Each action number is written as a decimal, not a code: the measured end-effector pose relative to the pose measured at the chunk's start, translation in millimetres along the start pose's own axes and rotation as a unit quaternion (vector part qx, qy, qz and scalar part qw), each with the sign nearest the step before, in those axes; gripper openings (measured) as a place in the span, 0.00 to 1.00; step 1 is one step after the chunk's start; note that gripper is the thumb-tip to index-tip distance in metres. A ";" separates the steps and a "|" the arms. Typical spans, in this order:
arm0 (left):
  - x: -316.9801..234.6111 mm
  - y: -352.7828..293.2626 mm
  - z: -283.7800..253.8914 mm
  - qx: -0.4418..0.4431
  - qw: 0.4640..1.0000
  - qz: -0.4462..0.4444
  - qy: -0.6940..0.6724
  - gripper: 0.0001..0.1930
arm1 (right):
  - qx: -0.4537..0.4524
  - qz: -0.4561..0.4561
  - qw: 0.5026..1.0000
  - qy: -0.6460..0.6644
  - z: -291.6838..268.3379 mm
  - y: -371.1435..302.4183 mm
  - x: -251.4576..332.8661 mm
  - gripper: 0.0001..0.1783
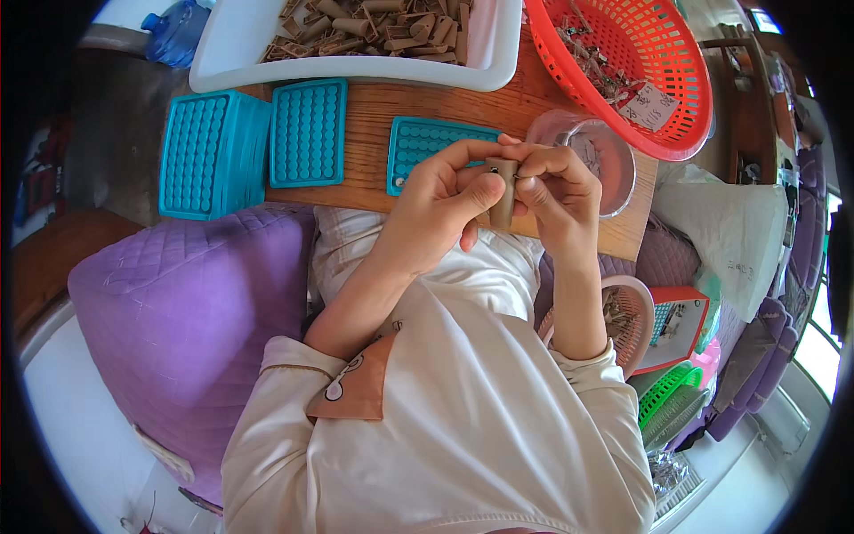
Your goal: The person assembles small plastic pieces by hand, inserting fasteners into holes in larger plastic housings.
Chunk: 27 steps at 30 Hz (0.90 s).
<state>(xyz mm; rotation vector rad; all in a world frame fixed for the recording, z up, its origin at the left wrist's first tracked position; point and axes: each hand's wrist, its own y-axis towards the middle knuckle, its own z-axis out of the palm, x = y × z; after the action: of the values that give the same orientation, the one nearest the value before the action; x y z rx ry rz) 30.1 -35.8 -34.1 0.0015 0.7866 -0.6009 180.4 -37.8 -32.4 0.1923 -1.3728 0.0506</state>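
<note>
Between the thumb and fingers of my left hand (452, 198) is a tapered brown plastic piece (503, 203), held upright above the near edge of the table. My right hand (560, 182) is closed in a pinch at the piece's right side. A small dark bit shows by those fingertips, too little to name. Another dark spot sits near the top left of the piece. Just beyond my hands lies a teal tray (427, 138) with rows of round cups, partly hidden by my left hand.
Similar brown pieces (382, 31) fill a white tub (356, 73) at the back. Teal trays (200, 156) stand stacked at left, beside another flat one (308, 133). A red basket (689, 89) of small metal parts and a clear round container (614, 182) stand at right.
</note>
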 end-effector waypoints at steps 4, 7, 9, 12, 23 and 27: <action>0.6 1.0 2.3 -0.016 1.000 0.002 0.024 0.18 | 0.026 0.027 0.999 -0.024 -3.2 2.0 7.7 0.02; 1.9 2.3 4.8 -0.022 1.000 0.005 0.012 0.20 | 0.032 0.002 0.999 -0.037 -2.9 3.8 10.9 0.01; 2.6 2.7 5.1 -0.017 1.000 0.003 0.002 0.20 | 0.028 -0.019 0.999 -0.039 -3.1 4.2 11.9 0.01; 1.9 2.0 3.9 0.001 1.000 0.016 0.010 0.20 | 0.022 -0.058 0.988 -0.138 -2.2 4.9 12.9 0.02; -3.2 0.1 8.1 0.033 0.965 0.150 0.215 0.13 | -0.046 -0.119 0.990 0.060 7.3 -0.4 1.7 0.16; 2.5 2.6 3.9 0.078 0.941 0.229 0.237 0.12 | 0.017 -0.007 0.995 -0.103 -5.5 -12.3 7.0 0.27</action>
<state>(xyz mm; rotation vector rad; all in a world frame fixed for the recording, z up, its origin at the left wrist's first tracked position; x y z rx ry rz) 35.3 -35.8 -33.6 0.4799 1.1578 -0.2116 188.9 -49.5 -27.9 0.2406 -1.5759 0.0435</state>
